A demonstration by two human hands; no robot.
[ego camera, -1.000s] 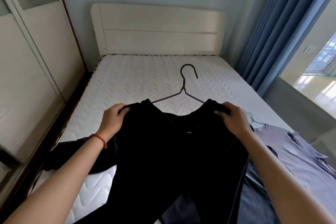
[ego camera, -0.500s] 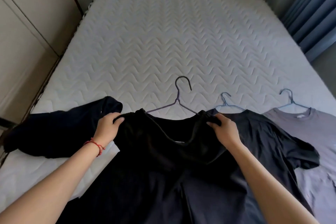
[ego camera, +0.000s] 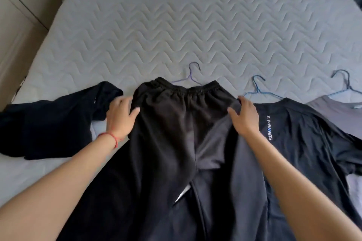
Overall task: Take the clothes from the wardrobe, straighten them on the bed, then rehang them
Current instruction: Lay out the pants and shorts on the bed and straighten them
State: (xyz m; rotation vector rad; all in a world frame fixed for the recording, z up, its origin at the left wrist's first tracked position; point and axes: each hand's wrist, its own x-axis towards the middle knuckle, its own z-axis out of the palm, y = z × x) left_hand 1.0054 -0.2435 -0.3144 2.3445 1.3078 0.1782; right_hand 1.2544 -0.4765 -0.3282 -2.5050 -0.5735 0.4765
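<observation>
Left hand [ego camera: 119, 117], right hand [ego camera: 243, 117] flat on trousers [ego camera: 176, 133]

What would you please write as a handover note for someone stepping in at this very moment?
Left hand: open, flat on the left hip of the black elastic-waist trousers; no grip.
Right hand: open, flat on their right hip.
Trousers lie on the white quilted mattress, on a thin wire hanger whose hook shows above the waistband.
To the right: black printed T-shirt on a blue wire hanger, then a grey T-shirt on its hanger.
To the left: a crumpled dark garment.
Done: clothes are out on the bed.
Left: smooth the trousers and the crumpled garment, then rehang everything.
</observation>
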